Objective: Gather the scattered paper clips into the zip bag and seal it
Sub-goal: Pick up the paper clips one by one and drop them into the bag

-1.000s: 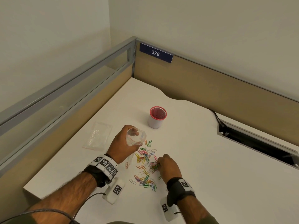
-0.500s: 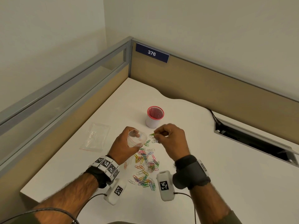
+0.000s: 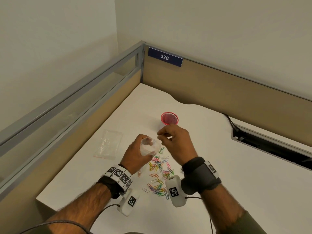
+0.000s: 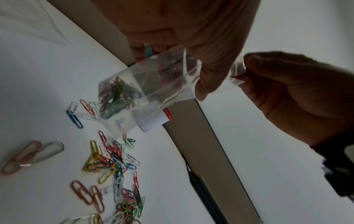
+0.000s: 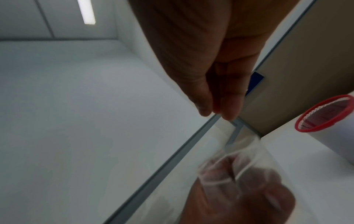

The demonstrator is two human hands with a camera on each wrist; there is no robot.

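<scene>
The left hand (image 3: 137,155) holds the zip bag (image 3: 150,146) up, mouth open. The right hand (image 3: 175,142) pinches the bag's rim at 3 o'clock. Most paper clips (image 3: 159,173) lie on the worktop (image 3: 236,174) at 6 o'clock, nearer the right hand.

Both forearms are bare and hairy, with olive sleeves (image 3: 249,223) pushed up near the elbows. Each wrist wears a black strap (image 3: 200,176) carrying white tiles printed with black square markers (image 3: 119,173), and a white camera block (image 3: 175,191) hangs below, trailing a thin dark cable (image 3: 101,209).
</scene>
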